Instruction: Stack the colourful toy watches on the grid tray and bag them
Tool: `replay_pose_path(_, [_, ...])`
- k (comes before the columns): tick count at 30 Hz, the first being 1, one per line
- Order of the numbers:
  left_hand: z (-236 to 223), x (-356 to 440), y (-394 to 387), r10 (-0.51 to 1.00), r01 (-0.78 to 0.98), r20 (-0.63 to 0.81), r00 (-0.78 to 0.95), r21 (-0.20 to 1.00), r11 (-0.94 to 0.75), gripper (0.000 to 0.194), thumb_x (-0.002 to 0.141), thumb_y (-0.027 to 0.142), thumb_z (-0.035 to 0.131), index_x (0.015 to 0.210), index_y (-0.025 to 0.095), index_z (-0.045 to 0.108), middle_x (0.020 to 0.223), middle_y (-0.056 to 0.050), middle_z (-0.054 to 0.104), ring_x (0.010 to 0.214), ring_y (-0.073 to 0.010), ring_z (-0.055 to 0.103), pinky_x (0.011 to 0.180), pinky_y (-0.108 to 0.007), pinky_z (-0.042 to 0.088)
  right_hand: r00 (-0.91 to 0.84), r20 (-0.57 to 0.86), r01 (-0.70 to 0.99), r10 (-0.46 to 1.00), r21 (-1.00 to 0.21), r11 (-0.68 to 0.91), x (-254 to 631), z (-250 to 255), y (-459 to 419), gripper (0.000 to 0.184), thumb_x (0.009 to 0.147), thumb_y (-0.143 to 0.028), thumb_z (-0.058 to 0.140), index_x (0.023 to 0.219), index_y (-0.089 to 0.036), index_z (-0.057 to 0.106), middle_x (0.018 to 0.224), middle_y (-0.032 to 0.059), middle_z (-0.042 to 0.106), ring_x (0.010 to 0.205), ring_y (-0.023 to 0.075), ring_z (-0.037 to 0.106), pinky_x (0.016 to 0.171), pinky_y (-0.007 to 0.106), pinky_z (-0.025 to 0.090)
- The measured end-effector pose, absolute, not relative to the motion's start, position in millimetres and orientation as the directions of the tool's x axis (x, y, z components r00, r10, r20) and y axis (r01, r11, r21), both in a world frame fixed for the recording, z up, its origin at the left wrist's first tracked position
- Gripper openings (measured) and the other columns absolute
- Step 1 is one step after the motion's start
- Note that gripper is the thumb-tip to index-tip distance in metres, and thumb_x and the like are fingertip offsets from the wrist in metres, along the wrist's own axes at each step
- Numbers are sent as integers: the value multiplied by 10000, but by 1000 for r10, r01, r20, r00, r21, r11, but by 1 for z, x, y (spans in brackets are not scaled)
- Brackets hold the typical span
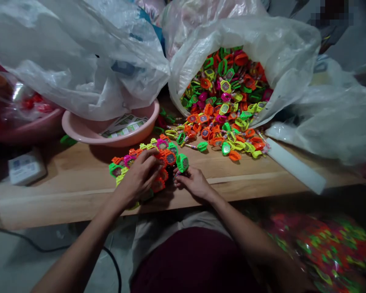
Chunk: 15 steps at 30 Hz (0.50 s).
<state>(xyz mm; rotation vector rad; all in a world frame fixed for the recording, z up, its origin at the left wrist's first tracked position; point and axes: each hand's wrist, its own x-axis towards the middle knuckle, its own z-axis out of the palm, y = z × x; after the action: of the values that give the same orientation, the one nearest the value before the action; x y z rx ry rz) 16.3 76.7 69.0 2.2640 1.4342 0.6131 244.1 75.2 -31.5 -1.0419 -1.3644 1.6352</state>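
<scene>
Got a pile of bright toy watches (131, 169) on a wooden surface (64, 175) here, right under both hands. The right hand (195, 183) is closed in a pinch, with its fingers (183, 173) gathered on the strap end of a green-cased toy watch (182, 162). That watch sits just past the fingertips, angled a bit toward the left hand, and its long axis runs roughly straight out from the hand, away from the body. The right hand is the nearer one to it, though the left is only just beside it. The left hand (137, 179) is curled over the heap, with its fingers (148, 156) down among the watches next to an orange toy watch (170, 158). Honestly, I can't tell if it's gripping something or just resting there. Straight ahead of both hands, a white plastic bag (293, 44) spills a much bigger pile of watches (222, 97). Ahead and to the left of the left hand sits a pink plastic basin (88, 132) holding printed paper sheets (125, 126).
</scene>
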Motion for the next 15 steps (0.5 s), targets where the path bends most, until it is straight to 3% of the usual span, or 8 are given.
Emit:
replay_pose_path(2, [68, 16, 77, 913, 738, 163, 374, 543, -400, 321, 1066, 449, 409, 1002, 206, 609, 1438, -148, 577, 1327, -260, 591, 1167, -465, 497, -415, -44, 12, 909, -999, -43, 236, -38, 76, 291, 899, -444, 701, 1048, -194, 689, 911, 24, 702, 787, 181, 659, 774, 334, 576])
replay_pose_path(4, [68, 16, 76, 912, 733, 177, 370, 548, -404, 316, 1071, 436, 412, 1004, 203, 615, 1421, -147, 586, 1312, -251, 598, 1152, -449, 503, -413, 104, 159, 905, -970, 184, 233, -44, 76, 162, 929, -351, 655, 927, -190, 668, 886, 41, 676, 832, 202, 628, 811, 349, 546])
replay_pose_path(6, [70, 16, 74, 911, 722, 186, 368, 561, -406, 315, 1070, 435, 424, 996, 204, 625, 1407, -144, 598, 1287, -244, 610, 1130, -441, 518, -427, 258, 285, 866, -871, 400, 232, -49, 75, 78, 920, -199, 571, 863, -195, 625, 881, 66, 641, 879, 230, 591, 840, 374, 525])
replay_pose_path(8, [73, 15, 74, 912, 712, 178, 369, 577, -401, 327, 1064, 449, 431, 974, 208, 633, 1397, -138, 615, 1271, -248, 621, 1121, -446, 529, -465, 356, 352, 810, -765, 539, 231, -54, 74, 173, 832, -65, 514, 878, -204, 606, 915, 90, 627, 930, 255, 559, 863, 392, 520])
replay_pose_path(12, [77, 17, 78, 912, 731, 151, 382, 554, -398, 403, 1067, 492, 386, 950, 210, 649, 1312, -124, 670, 1218, -260, 647, 1102, -458, 546, -585, 379, 403, 717, -632, 662, 224, -57, 74, 335, 724, 0, 511, 964, -206, 622, 983, 106, 641, 969, 277, 524, 889, 405, 520])
replay_pose_path(15, [76, 21, 83, 906, 781, 155, 393, 464, -418, 463, 1065, 544, 379, 1012, 189, 671, 1351, -156, 663, 1261, -296, 632, 1123, -502, 533, -609, 302, 437, 734, -644, 628, 224, -50, 79, 334, 736, 4, 538, 986, -193, 640, 1011, 104, 662, 982, 268, 538, 914, 393, 515])
